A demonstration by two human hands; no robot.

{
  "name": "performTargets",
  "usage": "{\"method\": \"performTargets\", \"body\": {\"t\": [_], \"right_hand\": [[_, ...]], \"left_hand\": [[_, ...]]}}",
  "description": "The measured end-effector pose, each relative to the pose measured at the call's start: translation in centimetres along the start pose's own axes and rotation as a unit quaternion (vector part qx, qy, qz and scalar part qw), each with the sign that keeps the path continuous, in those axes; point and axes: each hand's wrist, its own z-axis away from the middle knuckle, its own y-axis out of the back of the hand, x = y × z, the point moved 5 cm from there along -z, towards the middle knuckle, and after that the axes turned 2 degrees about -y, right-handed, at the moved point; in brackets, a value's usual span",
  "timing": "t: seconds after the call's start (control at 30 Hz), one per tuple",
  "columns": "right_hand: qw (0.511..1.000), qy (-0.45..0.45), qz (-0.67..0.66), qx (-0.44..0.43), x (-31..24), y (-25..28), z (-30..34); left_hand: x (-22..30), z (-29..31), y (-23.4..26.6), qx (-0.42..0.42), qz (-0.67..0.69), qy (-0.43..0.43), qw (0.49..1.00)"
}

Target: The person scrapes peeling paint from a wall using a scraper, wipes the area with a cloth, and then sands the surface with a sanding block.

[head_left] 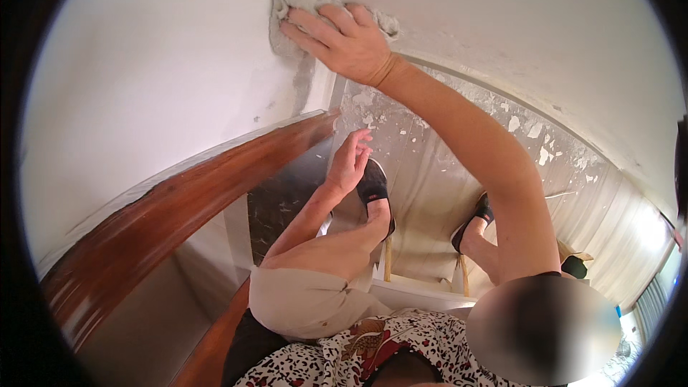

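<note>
My right hand (pixel 351 46) presses a crumpled grey cloth (pixel 287 41) against the white wall (pixel 172 50), at the corner where two wall faces meet. Its fingers are spread over the cloth and partly sunk into the folds. Below the cloth, a damp-looking grey patch (pixel 304 82) marks the corner. My left hand (pixel 350 163) hangs lower down, beside my knee and above a dark shoe (pixel 371 183). The fingers of this hand are loosely bent and apart, and nothing shows in them.
A reddish-brown wooden trim (pixel 193 190) runs along the left wall. Below, pale sheeting (pixel 423 208) bears scattered white flakes (pixel 534 129). Wooden legs (pixel 388 261) stand near my feet. A dark marbled surface (pixel 283 204) lies left of my left arm, and an open cardboard box (pixel 571 254) at right.
</note>
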Motion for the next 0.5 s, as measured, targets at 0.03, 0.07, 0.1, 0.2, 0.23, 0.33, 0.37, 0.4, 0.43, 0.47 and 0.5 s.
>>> {"method": "performTargets", "body": {"t": [0.03, 0.07, 0.1, 0.2, 0.23, 0.33, 0.37, 0.4, 0.43, 0.47, 0.5], "right_hand": [[1.0, 0.002, -0.002, -0.004, 0.1, -0.4, 1.1], [0.999, 0.009, 0.013, -0.048, -0.4, -1.1, 1.7], [0.995, 0.018, 0.029, -0.092, -0.7, -1.8, 2.3], [0.985, 0.0, 0.012, -0.172, -0.9, -3.3, 3.7], [0.98, 0.019, 0.016, -0.198, -0.7, -3.9, 6.0], [0.944, 0.004, 0.068, -0.323, 1.3, -4.3, 14.3], [0.944, 0.006, 0.063, -0.322, 1.5, -4.4, 13.8], [0.914, -0.033, 0.05, -0.4, 1.7, -4.8, 14.1], [0.876, -0.071, 0.04, -0.476, 1.5, -4.8, 14.6], [0.873, -0.085, 0.029, -0.479, 1.3, -4.4, 14.1], [0.875, -0.082, 0.03, -0.477, 1.4, -3.8, 13.6]], "left_hand": [[-0.2, 0.0, -0.3, 0.001, 0.004, 0.002, 1.0], [-0.4, 0.4, -0.3, -0.007, 0.003, 0.004, 1.0], [-0.5, 0.9, -0.4, -0.014, 0.002, 0.005, 1.0], [-0.8, 1.2, -0.4, -0.016, -0.004, 0.012, 1.0], [-0.6, 1.2, -0.7, -0.014, -0.002, 0.011, 1.0], [-0.7, -0.3, -1.6, -0.012, -0.011, -0.002, 1.0], [-0.6, -0.5, -1.6, -0.004, 0.0, 0.006, 1.0], [-0.3, 0.1, -1.7, 0.001, 0.018, 0.021, 1.0], [-0.2, 0.1, -1.5, 0.0, 0.007, 0.027, 1.0], [-0.2, 0.3, -1.6, -0.003, 0.008, 0.023, 1.0], [-0.1, 0.4, -1.7, -0.006, 0.009, 0.018, 1.0]]}}
